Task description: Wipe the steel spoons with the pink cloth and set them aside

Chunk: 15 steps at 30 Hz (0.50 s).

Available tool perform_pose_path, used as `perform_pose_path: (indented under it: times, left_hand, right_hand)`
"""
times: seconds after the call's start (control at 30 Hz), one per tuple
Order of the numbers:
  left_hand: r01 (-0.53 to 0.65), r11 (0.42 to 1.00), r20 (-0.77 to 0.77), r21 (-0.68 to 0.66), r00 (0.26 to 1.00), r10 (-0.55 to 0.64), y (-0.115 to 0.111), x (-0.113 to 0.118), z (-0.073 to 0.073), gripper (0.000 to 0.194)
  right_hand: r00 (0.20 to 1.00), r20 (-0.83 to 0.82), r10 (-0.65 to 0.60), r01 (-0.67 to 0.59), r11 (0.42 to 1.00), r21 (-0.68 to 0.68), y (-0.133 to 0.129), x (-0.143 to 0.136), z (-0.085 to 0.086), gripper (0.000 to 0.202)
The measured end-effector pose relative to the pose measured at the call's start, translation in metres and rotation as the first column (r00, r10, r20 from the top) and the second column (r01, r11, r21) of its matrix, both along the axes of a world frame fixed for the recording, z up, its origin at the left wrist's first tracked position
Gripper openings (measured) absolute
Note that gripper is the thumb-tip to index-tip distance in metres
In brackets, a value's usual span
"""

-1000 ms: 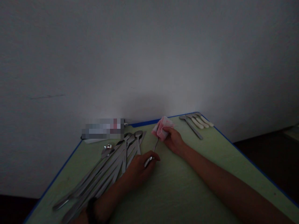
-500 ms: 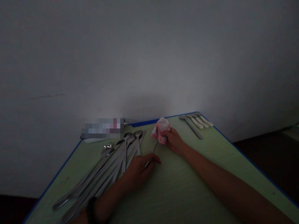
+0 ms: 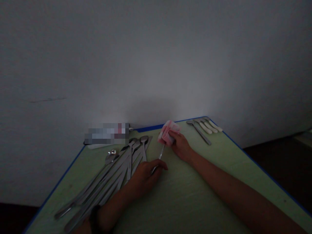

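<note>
Near the middle of the table, my left hand (image 3: 151,174) is closed on the handle of a metal utensil (image 3: 161,152). The utensil's far end is hidden inside a pink and white cloth (image 3: 168,132). My right hand (image 3: 179,145) pinches that cloth around it. Beside my left hand, many long metal spoons and other utensils (image 3: 117,172) lie in an overlapping pile. At the back right a metal spoon (image 3: 201,134) rests next to several pieces with white handles (image 3: 212,126).
The green table (image 3: 195,201) has a blue edge and stands against a grey wall (image 3: 156,58). A blurred-out flat item (image 3: 107,134) lies at the back left corner. A dark band is on my left wrist.
My right hand has shifted the cloth slightly, and its folds look different around the utensil. My left hand has hardly moved.
</note>
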State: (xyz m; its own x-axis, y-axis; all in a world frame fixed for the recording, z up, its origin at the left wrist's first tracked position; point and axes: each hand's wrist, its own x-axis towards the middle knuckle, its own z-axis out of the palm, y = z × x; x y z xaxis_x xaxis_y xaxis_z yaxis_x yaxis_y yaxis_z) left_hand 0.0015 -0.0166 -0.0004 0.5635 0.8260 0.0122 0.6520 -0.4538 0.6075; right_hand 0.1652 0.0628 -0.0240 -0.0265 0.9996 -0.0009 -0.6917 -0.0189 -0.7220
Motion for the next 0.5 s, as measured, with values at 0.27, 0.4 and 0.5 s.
perform_pose_path:
  times: [0.27, 0.4, 0.5]
  left_hand:
    - [0.03, 0.999, 0.015, -0.012, 0.999, -0.03, -0.0002, -0.0016, -0.0019, 0.027]
    - [0.055, 0.998, 0.029, -0.016, 0.998, -0.054, -0.0015, -0.0025, -0.0013, 0.026]
    - [0.051, 0.998, 0.034, -0.02, 0.998, -0.051, -0.002, -0.0019, -0.0001, 0.028]
  right_hand:
    - [0.923, 0.377, -0.081, 0.03, 0.99, 0.139, -0.0068, 0.0037, -0.0047, 0.04]
    - [0.823, 0.543, -0.167, 0.066, 0.977, 0.201, -0.0095, 0.0064, -0.005, 0.043]
    - [0.844, 0.522, -0.12, 0.026, 0.983, 0.184, -0.0087, 0.0073, -0.0058, 0.044]
